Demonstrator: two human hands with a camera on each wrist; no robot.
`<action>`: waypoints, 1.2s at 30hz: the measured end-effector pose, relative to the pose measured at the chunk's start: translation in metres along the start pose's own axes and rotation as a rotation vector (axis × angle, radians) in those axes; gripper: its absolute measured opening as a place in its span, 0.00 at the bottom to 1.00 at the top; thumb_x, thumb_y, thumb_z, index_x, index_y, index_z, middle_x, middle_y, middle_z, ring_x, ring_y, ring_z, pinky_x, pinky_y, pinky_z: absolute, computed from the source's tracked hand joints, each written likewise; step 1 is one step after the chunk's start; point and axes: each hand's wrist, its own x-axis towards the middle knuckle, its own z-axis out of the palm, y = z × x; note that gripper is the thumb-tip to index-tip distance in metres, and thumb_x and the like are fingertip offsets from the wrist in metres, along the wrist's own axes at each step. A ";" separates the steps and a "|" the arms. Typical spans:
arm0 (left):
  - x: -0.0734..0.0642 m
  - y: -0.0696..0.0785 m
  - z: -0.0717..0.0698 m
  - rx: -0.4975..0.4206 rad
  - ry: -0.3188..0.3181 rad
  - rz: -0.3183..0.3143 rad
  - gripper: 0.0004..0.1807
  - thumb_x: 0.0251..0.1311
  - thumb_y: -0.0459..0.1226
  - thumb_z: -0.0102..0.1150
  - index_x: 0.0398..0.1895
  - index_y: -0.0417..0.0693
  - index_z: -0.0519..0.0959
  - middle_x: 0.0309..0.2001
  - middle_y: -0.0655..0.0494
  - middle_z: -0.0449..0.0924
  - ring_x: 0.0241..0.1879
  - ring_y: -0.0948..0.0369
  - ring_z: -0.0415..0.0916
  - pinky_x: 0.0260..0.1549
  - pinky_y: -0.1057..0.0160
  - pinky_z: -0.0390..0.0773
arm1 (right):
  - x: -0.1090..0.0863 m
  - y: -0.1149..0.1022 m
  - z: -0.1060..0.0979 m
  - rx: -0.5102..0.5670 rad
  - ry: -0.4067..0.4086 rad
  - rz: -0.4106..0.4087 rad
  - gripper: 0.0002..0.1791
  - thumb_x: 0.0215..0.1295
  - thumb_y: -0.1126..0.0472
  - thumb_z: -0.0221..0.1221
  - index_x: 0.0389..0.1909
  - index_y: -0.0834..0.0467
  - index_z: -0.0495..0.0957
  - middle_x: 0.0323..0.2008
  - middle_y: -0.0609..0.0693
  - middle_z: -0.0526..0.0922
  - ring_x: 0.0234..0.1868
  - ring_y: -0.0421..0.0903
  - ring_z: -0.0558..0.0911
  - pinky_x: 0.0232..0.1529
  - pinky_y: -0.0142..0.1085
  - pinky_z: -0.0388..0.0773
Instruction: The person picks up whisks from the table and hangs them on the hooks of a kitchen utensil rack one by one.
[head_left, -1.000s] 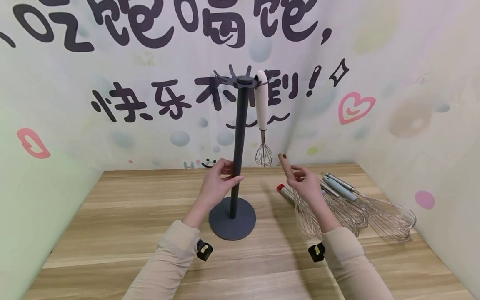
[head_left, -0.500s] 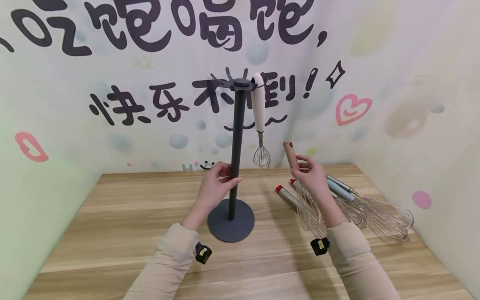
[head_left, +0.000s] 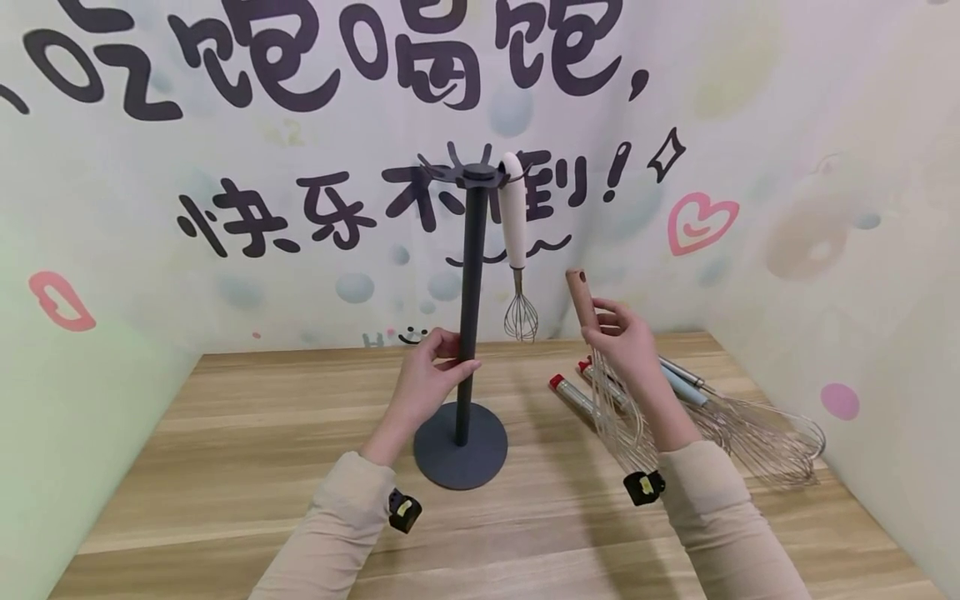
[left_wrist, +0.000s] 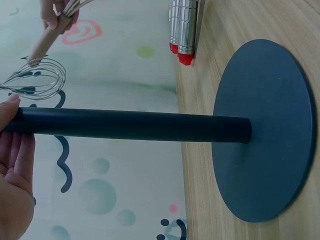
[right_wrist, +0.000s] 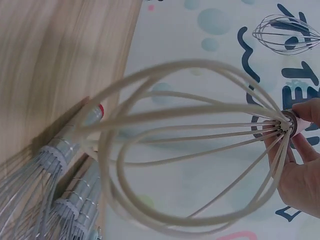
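Observation:
My left hand (head_left: 423, 379) holds the dark post (head_left: 471, 283) of an upright stand between thumb and fingers; its round base (left_wrist: 267, 175) rests flat on the table. From a hook of the top rack (head_left: 450, 173) hangs a small whisk with a white handle (head_left: 513, 221). To the right of the post, my right hand (head_left: 628, 346) pinches a whisk by the lower part of its brown handle (head_left: 580, 293). That whisk is upright, slightly tilted, handle end up, below the rack and apart from it. Its pale wire loops (right_wrist: 210, 107) fill the right wrist view.
Several more whisks lie on the table (head_left: 262, 467) at the right, among them red-tipped metal handles (head_left: 573, 396) and a light-blue handle (head_left: 682, 387). A printed wall (head_left: 337, 292) stands close behind the table, with a side wall (head_left: 847, 250) to the right.
My right hand has risen and shifted slightly right with the brown-handled whisk, away from the lying whisks. The left hand keeps its hold on the post.

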 end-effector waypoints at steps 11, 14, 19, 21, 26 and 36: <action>0.000 -0.001 0.000 0.021 -0.004 -0.002 0.17 0.54 0.34 0.67 0.45 0.41 0.75 0.43 0.43 0.81 0.44 0.54 0.78 0.51 0.55 0.82 | 0.001 -0.019 -0.005 0.046 0.027 -0.064 0.28 0.67 0.61 0.55 0.68 0.58 0.64 0.58 0.63 0.74 0.57 0.55 0.76 0.44 0.24 0.74; -0.001 0.000 0.000 0.019 -0.008 -0.006 0.17 0.54 0.34 0.67 0.46 0.41 0.75 0.43 0.43 0.81 0.44 0.54 0.78 0.51 0.55 0.82 | 0.000 -0.026 -0.006 0.066 0.040 -0.088 0.28 0.67 0.60 0.55 0.67 0.58 0.64 0.58 0.62 0.74 0.56 0.52 0.76 0.43 0.21 0.74; 0.000 -0.001 0.000 0.022 -0.008 -0.004 0.17 0.55 0.34 0.67 0.46 0.40 0.75 0.43 0.43 0.81 0.45 0.53 0.79 0.51 0.55 0.82 | -0.003 -0.039 -0.007 0.093 0.071 -0.119 0.27 0.66 0.60 0.57 0.66 0.58 0.66 0.58 0.59 0.75 0.52 0.45 0.77 0.44 0.19 0.75; 0.000 -0.002 0.000 0.022 -0.008 -0.003 0.17 0.55 0.34 0.67 0.46 0.41 0.75 0.43 0.43 0.81 0.45 0.53 0.78 0.51 0.55 0.82 | -0.005 -0.045 -0.008 0.101 0.079 -0.129 0.27 0.65 0.60 0.57 0.65 0.58 0.67 0.58 0.58 0.75 0.50 0.42 0.77 0.45 0.19 0.75; -0.001 -0.003 0.000 0.021 -0.009 0.009 0.17 0.54 0.34 0.67 0.46 0.41 0.75 0.43 0.43 0.81 0.45 0.53 0.79 0.51 0.55 0.82 | -0.008 -0.057 -0.006 0.133 0.086 -0.152 0.27 0.65 0.61 0.58 0.65 0.58 0.68 0.57 0.58 0.76 0.47 0.37 0.78 0.45 0.19 0.76; 0.000 -0.003 -0.001 0.019 -0.011 0.026 0.17 0.55 0.33 0.67 0.46 0.40 0.75 0.43 0.42 0.81 0.44 0.52 0.79 0.50 0.55 0.83 | -0.014 -0.079 -0.001 0.213 0.118 -0.201 0.26 0.64 0.62 0.58 0.64 0.58 0.69 0.56 0.56 0.76 0.47 0.36 0.78 0.45 0.20 0.76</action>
